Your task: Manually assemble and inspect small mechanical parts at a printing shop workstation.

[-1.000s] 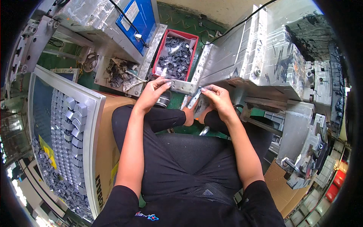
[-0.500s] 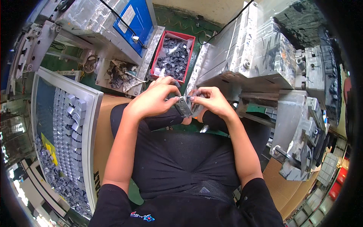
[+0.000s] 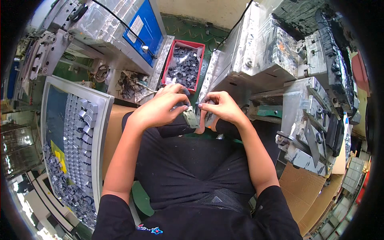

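Diffuse, bright light covers the centre, where the left hand (image 3: 162,106) and right hand (image 3: 224,108) look reasonably sharp. White glare burns out patches at lower left; fisheye distortion bows the grey-framed tray (image 3: 106,122); corners fall black.

To your left, a silver-framed tray (image 3: 105,128) bears rows of curved gray pieces (image 3: 78,136) and a loose heap of smaller ones (image 3: 70,196). Ahead of you, a red box (image 3: 201,65) of gray parts (image 3: 185,66) sits on the green floor (image 3: 176,26).
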`<state>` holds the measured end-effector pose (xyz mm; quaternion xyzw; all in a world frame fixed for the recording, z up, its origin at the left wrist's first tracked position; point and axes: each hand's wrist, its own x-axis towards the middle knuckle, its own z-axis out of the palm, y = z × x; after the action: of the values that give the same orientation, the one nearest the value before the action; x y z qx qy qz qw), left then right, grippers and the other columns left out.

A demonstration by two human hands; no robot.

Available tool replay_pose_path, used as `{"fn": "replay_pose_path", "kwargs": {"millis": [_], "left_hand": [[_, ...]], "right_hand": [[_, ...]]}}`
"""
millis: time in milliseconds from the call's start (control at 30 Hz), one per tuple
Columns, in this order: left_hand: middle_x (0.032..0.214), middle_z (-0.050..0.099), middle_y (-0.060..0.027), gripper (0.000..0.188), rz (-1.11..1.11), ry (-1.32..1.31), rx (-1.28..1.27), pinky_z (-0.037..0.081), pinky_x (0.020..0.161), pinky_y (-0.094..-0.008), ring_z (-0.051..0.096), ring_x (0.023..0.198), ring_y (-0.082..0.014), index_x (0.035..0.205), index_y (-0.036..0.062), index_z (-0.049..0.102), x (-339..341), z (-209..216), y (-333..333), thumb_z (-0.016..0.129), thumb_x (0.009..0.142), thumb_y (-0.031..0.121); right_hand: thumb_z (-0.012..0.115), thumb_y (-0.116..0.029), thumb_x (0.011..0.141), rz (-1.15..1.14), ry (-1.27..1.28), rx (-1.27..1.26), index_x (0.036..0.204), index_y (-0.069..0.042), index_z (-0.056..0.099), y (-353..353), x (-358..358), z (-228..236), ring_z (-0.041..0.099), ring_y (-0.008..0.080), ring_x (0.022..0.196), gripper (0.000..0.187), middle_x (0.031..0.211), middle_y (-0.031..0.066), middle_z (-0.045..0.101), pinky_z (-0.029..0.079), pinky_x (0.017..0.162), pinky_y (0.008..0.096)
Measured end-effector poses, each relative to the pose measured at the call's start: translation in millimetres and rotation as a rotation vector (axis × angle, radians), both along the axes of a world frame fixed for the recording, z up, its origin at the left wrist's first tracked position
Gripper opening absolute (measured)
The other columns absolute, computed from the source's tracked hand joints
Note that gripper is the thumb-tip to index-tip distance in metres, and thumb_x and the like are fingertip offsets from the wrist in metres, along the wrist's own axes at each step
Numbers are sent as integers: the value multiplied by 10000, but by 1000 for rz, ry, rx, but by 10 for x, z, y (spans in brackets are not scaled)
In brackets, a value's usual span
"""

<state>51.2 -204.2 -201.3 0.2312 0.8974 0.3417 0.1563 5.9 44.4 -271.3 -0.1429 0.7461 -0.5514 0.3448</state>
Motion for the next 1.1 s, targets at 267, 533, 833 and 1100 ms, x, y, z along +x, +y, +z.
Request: {"fn": "replay_pose_path", "kwargs": {"millis": [267, 533, 833, 1100], "left_hand": [[1242, 542, -152, 198, -52, 151, -78, 385, 1044, -439, 476, 1240, -349, 1040, 40, 650, -94, 122, 185, 697, 872, 133], [1272, 555, -148, 161, 15, 317, -61, 374, 1058, -441, 479, 1257, -352, 982, 66, 676, -66, 117, 271, 723, 837, 119], [1227, 618, -134, 171, 293, 430, 79, 397, 1035, -453, 516, 1220, -345, 980, 82, 743, 188, -188, 267, 745, 810, 97], [1172, 627, -174, 212, 561, 394, 232, 424, 1021, -436, 553, 1154, -336, 985, 66, 736, 526, -803, 301, 757, 833, 212]], "right_hand": [[721, -166, 887, 17, -118, -143, 957, 37, 706, 32, 26, 53, 489, 32, 670, 215, 730, -30, 596, 405, 589, 227], [629, -96, 971, -32, -55, -232, 995, 35, 640, 42, 28, -24, 578, 48, 737, 133, 791, 0, 644, 491, 694, 241], [620, -98, 977, 3, -95, -235, 1003, 37, 646, 14, 84, 56, 597, 64, 730, 139, 794, 8, 650, 495, 699, 247], [662, -216, 940, 9, -172, -132, 1016, 35, 680, -85, 209, -87, 584, 93, 724, 263, 860, 24, 670, 501, 654, 292]]}}
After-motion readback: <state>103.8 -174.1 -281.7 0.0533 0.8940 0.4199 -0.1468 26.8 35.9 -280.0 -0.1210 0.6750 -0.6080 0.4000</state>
